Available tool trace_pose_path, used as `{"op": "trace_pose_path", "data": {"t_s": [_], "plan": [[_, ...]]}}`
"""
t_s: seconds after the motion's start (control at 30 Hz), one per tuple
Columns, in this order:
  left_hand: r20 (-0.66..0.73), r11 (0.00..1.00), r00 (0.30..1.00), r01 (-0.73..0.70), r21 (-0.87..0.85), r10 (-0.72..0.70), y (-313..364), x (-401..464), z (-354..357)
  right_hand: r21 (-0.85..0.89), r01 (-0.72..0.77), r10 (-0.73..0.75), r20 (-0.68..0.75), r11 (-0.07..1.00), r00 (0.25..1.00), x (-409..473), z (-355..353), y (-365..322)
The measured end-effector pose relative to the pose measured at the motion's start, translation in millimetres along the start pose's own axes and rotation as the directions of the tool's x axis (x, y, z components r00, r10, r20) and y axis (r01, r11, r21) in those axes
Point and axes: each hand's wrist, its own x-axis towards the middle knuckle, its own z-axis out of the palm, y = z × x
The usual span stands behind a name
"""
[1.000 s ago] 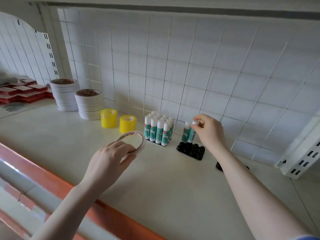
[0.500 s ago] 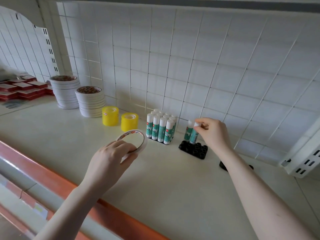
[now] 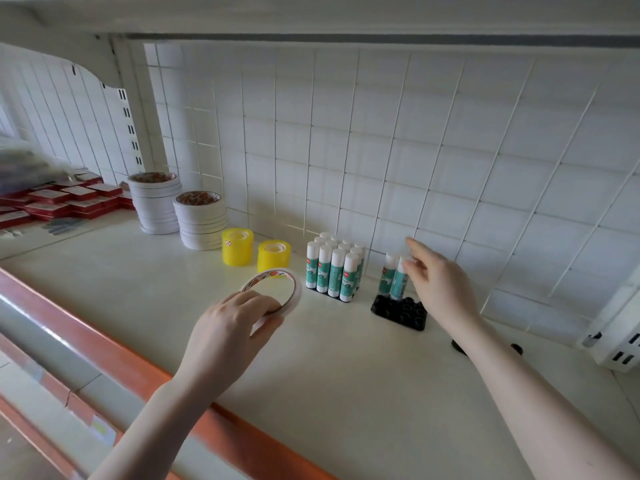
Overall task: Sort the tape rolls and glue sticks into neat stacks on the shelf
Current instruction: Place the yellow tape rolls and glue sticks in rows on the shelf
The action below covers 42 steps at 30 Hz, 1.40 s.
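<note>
Near the shelf point(image 3: 363, 368) front edge, left hand point(image 3: 228, 327) gripping a thin tape roll point(image 3: 277, 285), tilted. Toward the back edge, right hand point(image 3: 440, 285), fingers loosely spread, touching two glue sticks point(image 3: 394, 277) upright in a black holder point(image 3: 400, 311).

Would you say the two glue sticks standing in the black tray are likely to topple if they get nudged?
Probably somewhat. The two glue sticks are tall and narrow, so likely top-heavy, though the black tray seats their bases. The right hand is at their caps; a sideways knock there could tilt them.

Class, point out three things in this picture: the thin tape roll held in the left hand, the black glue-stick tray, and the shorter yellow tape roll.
thin tape roll point(image 3: 291, 285), head view, far rim
black glue-stick tray point(image 3: 398, 311), head view, empty sockets
shorter yellow tape roll point(image 3: 272, 259), head view, front wall
</note>
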Motion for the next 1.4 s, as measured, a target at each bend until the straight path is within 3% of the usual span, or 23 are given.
{"op": "trace_pose_path", "data": {"t_s": [0.27, 0.6, 0.87, 1.07, 1.4], "plan": [[-0.014, 0.997, 1.0, 0.009, 0.08, -0.008, -17.4, 7.2, -26.8, -0.095, 0.25, -0.262, -0.154, 0.964, 0.953, 0.5, 2.8, -37.9], [-0.066, 0.988, 0.998, 0.0, 0.152, 0.01, -78.0, 17.7, -65.1, -0.168, 0.466, -0.487, -0.125, 0.869, 0.864, 10.9, 63.6, -111.8], [-0.07, 0.982, 0.997, -0.029, 0.186, 0.043, -156.1, 36.8, -98.8, -0.255, 0.486, -0.519, -0.075, 0.836, 0.852, 23.3, 132.7, -175.2], [-0.056, 0.976, 0.986, -0.146, 0.159, 0.157, -206.8, 76.8, -108.1, -0.351, 0.445, -0.48, -0.015, 0.824, 0.877, 28.2, 174.0, -193.8], [0.06, 0.96, 0.96, -0.278, 0.044, 0.275, -240.0, 141.1, -82.0, -0.41, 0.428, -0.465, 0.01, 0.806, 0.885, 24.4, 202.0, -202.2]]}}
